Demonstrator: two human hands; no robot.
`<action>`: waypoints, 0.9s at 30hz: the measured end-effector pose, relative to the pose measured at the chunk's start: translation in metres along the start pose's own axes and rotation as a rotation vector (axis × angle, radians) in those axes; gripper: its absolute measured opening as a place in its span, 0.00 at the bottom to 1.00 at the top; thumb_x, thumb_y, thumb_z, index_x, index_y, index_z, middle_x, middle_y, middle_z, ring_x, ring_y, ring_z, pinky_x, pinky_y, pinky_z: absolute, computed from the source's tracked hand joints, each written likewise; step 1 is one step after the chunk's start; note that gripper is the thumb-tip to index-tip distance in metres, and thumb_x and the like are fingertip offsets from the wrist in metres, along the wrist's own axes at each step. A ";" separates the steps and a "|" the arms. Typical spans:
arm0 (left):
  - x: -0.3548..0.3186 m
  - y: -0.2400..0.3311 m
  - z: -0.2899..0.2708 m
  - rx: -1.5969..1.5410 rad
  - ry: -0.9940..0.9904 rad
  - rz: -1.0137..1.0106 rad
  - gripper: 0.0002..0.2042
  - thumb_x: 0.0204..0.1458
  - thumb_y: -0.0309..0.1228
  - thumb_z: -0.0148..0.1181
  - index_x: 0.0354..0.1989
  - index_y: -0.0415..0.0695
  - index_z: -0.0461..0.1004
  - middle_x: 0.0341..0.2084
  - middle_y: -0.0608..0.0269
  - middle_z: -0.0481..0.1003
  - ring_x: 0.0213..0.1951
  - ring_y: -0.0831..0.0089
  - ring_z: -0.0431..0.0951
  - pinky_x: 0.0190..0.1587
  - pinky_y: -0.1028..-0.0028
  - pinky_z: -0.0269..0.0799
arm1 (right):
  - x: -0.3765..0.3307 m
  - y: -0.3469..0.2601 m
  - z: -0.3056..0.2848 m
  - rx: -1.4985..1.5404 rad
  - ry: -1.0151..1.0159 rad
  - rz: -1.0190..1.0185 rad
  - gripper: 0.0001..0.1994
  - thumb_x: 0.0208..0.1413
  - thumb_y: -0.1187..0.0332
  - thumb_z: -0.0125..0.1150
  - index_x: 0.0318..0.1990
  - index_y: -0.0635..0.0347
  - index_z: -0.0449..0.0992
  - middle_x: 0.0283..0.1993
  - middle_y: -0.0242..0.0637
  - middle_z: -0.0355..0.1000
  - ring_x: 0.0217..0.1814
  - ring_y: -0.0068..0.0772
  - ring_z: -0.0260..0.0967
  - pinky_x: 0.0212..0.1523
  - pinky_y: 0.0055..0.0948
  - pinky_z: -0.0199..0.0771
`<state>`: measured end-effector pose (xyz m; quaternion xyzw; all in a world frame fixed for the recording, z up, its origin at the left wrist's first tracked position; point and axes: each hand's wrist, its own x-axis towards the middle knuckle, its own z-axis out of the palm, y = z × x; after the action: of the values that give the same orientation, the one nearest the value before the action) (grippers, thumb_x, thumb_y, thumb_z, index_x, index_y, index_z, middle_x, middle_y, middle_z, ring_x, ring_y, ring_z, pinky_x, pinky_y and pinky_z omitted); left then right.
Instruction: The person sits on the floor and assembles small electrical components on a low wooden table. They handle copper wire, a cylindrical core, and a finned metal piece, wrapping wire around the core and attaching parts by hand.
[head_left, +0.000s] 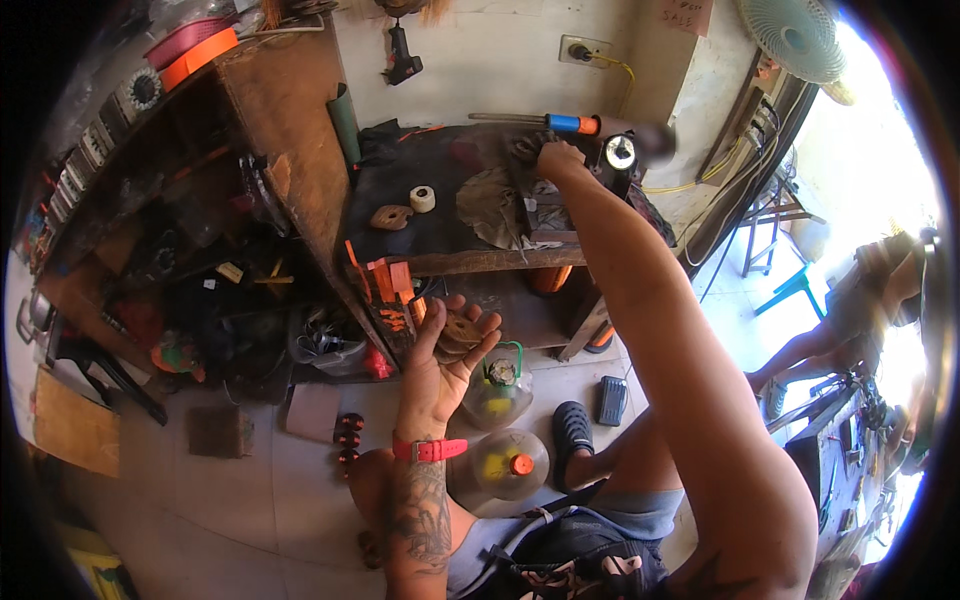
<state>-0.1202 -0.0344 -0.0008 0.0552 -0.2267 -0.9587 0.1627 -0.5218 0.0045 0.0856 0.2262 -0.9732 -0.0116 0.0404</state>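
My left hand (445, 375) is palm up below the bench's front edge, with a red watch strap on the wrist. Fingers and thumb curl round a small stack of flat brown pieces (460, 335). My right hand (561, 160) reaches over the back of the bench, fingers closed at a dark, crumpled-looking thing (525, 148); what they grip is partly hidden. Just below it stands a dark metal block (550, 215). On the black bench top (380, 180) lie a similar brown piece with cutouts (391, 217), a roll of pale tape (423, 199) and a grey-brown rag (490, 208).
A blue-and-orange handled tool (572, 124) lies along the wall side. Large clear bottles (500, 465) stand on the floor between my legs and the bench. A cluttered wooden shelf (285, 130) rises at left. Another person's legs (830, 340) show at right, near a green stool (795, 290).
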 end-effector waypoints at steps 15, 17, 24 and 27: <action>0.003 -0.004 0.010 0.141 -0.106 -0.054 0.26 0.65 0.49 0.62 0.61 0.42 0.72 0.48 0.56 0.81 0.49 0.60 0.84 0.54 0.61 0.83 | -0.291 -0.021 -0.036 0.938 -0.232 -1.142 0.58 0.46 0.81 0.71 0.81 0.58 0.38 0.79 0.53 0.52 0.76 0.53 0.60 0.74 0.44 0.64; 0.005 -0.010 0.013 0.210 -0.123 0.017 0.23 0.64 0.47 0.64 0.59 0.43 0.73 0.50 0.59 0.80 0.47 0.65 0.83 0.48 0.66 0.83 | -0.293 -0.019 -0.031 1.016 -0.125 -1.119 0.56 0.48 0.80 0.72 0.81 0.57 0.39 0.80 0.53 0.51 0.78 0.53 0.58 0.73 0.43 0.65; 0.010 -0.012 0.018 0.342 -0.090 -0.105 0.24 0.60 0.40 0.70 0.60 0.43 0.71 0.48 0.63 0.79 0.46 0.69 0.82 0.48 0.69 0.82 | -0.295 0.000 0.008 1.113 -0.139 -0.942 0.49 0.53 0.67 0.78 0.78 0.56 0.50 0.72 0.45 0.68 0.72 0.47 0.69 0.62 0.39 0.78; 0.011 -0.018 0.019 0.477 -0.127 -0.097 0.26 0.61 0.37 0.70 0.64 0.43 0.69 0.48 0.64 0.76 0.45 0.71 0.81 0.48 0.72 0.80 | -0.294 0.008 0.015 1.181 -0.199 -0.901 0.53 0.51 0.66 0.79 0.80 0.55 0.46 0.71 0.46 0.69 0.72 0.49 0.69 0.61 0.42 0.78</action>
<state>-0.1390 -0.0151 0.0073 0.0424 -0.4536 -0.8862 0.0845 -0.2633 0.1412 0.0497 0.5849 -0.6297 0.4768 -0.1844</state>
